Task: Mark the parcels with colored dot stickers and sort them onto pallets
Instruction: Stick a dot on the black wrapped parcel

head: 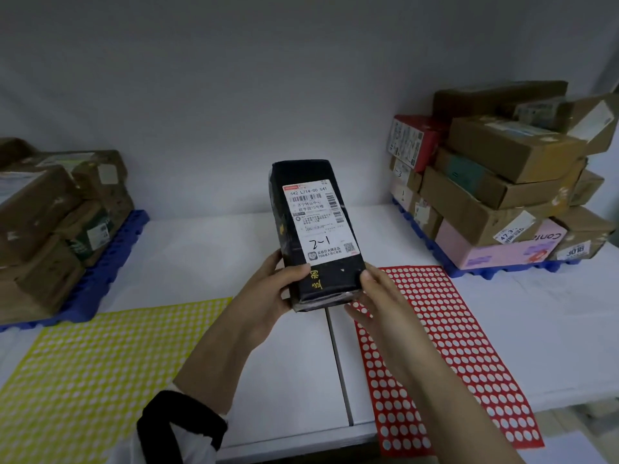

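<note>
Grip: fingers of left hand and right hand curl round black oblong parcel.
Done: brown cardboard boxes stacked on blue plastic pallets either side of the fingers.
Left: this parcel shows no dot and still needs marking, then sorting.

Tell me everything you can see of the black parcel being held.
The black parcel is a long box-shaped packet in what looks like glossy black wrap, creased at its near end. A white shipping label with barcodes and handwritten "2-1" covers much of its top face; yellow handwriting sits below it. No dot sticker shows. It is held above the white table, far end raised. The left hand grips its near left edge, thumb on top; the right hand holds the near right corner.
</note>
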